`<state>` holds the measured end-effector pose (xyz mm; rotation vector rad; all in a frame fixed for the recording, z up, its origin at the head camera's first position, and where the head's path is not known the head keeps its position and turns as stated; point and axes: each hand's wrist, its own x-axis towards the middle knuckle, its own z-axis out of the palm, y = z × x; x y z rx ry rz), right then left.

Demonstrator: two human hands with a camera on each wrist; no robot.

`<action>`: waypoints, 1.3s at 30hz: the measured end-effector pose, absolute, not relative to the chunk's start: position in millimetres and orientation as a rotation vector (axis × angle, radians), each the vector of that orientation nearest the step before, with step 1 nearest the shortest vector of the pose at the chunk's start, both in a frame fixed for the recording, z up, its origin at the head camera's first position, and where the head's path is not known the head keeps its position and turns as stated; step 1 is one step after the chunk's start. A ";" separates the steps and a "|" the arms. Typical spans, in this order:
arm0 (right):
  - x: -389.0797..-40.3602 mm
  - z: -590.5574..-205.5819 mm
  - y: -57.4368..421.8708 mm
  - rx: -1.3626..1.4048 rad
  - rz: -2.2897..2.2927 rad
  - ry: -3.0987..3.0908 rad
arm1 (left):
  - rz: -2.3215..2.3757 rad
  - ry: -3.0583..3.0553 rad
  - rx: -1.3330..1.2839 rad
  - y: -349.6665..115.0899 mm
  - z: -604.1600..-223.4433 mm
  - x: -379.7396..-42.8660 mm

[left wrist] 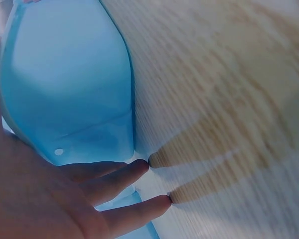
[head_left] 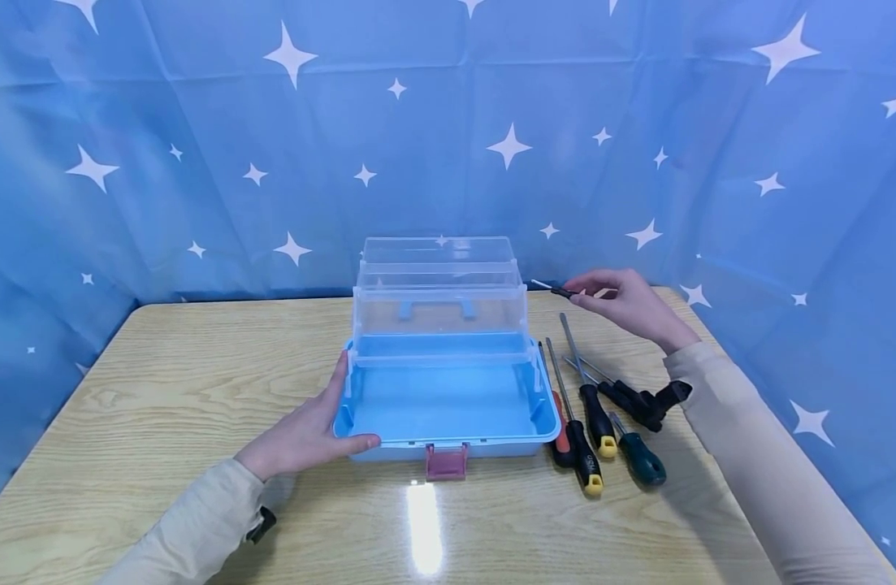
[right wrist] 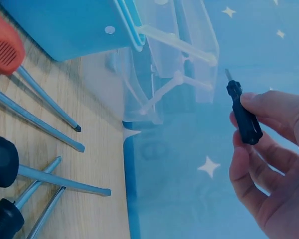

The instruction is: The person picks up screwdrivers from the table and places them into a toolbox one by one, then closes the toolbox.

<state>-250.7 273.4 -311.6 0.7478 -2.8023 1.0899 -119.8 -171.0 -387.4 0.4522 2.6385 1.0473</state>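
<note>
My right hand (head_left: 620, 305) pinches a small black-handled screwdriver (right wrist: 246, 115) between thumb and fingers, raised beyond the box's back right corner. Its short metal shaft points left in the head view. My left hand (head_left: 309, 429) rests against the left front corner of a light blue toolbox (head_left: 448, 402). The thumb lies at the front rim, and the other fingers extend along the left side, nearly straight in the left wrist view. The box stands with its clear trays (head_left: 442, 313) raised at the back and a purple latch (head_left: 446, 463) hanging in front.
Right of the box lie several screwdrivers: a red-and-black one (head_left: 561, 439), two black-and-yellow ones (head_left: 585, 459), a green one (head_left: 642, 461) and black-handled ones (head_left: 634, 402). Some shafts cross. A blue star-patterned curtain (head_left: 448, 122) hangs behind the wooden table (head_left: 221, 366).
</note>
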 end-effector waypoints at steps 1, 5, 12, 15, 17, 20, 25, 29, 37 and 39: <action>-251.1 -310.6 272.9 0.764 1.085 -2.796 | 1.045 2.639 0.452 -171.1 -387.4 -119.8; -253.8 -307.3 271.3 0.810 1.061 -2.779 | 1.050 2.637 0.458 -171.3 -387.2 -120.0; -257.1 -305.3 264.9 0.841 1.052 -2.762 | 1.050 2.619 0.438 -171.6 -385.7 -120.0; -257.3 -304.6 261.5 0.853 1.059 -2.758 | 1.043 2.618 0.433 -171.5 -385.5 -120.0; -257.7 -303.9 259.8 0.857 1.061 -2.759 | 1.039 2.619 0.434 -171.3 -385.5 -120.1; -258.9 -302.5 257.6 0.853 1.064 -2.760 | 1.035 2.620 0.435 -171.0 -385.5 -120.1; -262.6 -300.5 254.6 0.871 1.045 -2.769 | 1.044 2.614 0.439 -171.2 -385.8 -119.4; -264.5 -298.2 251.7 0.880 1.029 -2.782 | 1.058 2.605 0.440 -171.3 -386.3 -118.9; -268.7 -294.4 242.9 0.870 1.052 -2.803 | 1.066 2.602 0.454 -171.5 -386.4 -119.5; -270.8 -294.5 241.1 0.857 1.062 -2.806 | 1.067 2.601 0.453 -171.5 -386.4 -119.4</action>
